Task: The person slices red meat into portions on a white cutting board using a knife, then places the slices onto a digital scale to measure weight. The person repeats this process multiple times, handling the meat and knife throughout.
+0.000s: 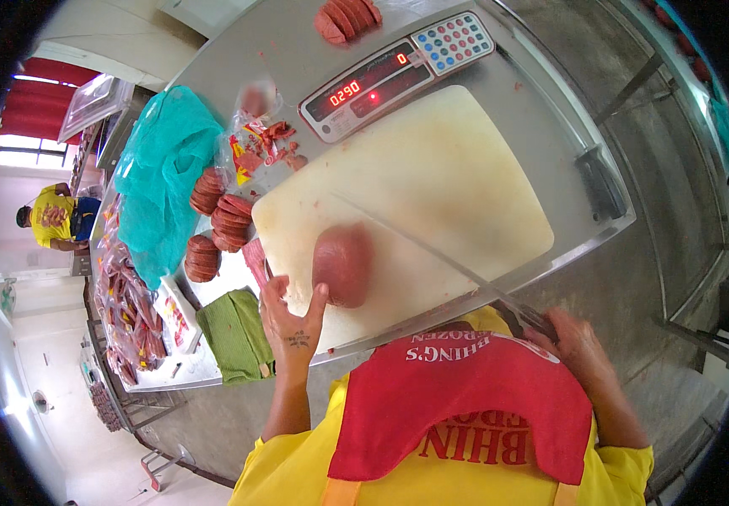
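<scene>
Steel-bladed and long, a thin knife (474, 277) is grasped in the right hand (579, 343), pointing forward-left; the left hand (291, 324) spreads open, thumb at the edge of a reddish-brown rounded meat block (343, 263), lying lengthwise away from the person on a cream plastic cutting board (465, 169).

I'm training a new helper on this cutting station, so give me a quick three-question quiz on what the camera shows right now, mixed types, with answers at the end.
1. Which of the person's hands holds the knife?
2. True or false: the scale display is lit.
3. Which of these rests on the cutting board?
A) green cloth
B) lump of meat
C) teal netting

Key:
1. The right hand.
2. True.
3. B.
</scene>
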The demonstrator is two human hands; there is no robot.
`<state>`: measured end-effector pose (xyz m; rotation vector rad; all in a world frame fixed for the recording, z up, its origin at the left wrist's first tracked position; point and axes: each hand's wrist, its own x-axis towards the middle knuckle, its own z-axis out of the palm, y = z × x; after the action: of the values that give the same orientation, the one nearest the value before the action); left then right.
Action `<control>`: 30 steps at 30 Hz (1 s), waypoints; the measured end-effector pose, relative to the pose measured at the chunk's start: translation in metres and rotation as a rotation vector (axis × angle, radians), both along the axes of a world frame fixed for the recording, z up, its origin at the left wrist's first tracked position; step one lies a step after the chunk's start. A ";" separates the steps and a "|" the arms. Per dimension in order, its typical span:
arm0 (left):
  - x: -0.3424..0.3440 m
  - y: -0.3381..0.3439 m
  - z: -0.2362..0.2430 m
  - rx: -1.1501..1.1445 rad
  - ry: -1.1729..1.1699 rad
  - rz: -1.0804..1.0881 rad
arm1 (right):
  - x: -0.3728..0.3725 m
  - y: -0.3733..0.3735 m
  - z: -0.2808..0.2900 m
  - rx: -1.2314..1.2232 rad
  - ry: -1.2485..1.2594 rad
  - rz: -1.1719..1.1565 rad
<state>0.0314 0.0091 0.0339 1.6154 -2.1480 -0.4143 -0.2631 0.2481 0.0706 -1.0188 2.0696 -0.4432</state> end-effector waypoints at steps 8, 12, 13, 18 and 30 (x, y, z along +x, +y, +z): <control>-0.061 -0.013 -0.017 0.066 -0.038 -0.076 | -0.001 -0.033 0.030 0.121 0.192 0.211; -0.048 -0.021 -0.016 0.157 0.039 -0.240 | -0.014 -0.037 0.038 0.192 0.144 0.202; -0.045 -0.022 -0.016 0.170 0.053 -0.281 | -0.017 -0.038 0.036 0.222 0.145 0.198; -0.044 -0.020 -0.025 0.052 0.048 -0.316 | -0.021 -0.044 0.028 0.134 0.194 0.313; -0.047 -0.019 -0.028 0.062 0.076 -0.294 | -0.030 -0.111 -0.028 0.046 0.079 0.532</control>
<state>-0.0151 -0.0097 0.0056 1.2927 -2.3407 -0.6269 -0.2927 0.1375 0.0429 -1.5142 1.7673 -0.0811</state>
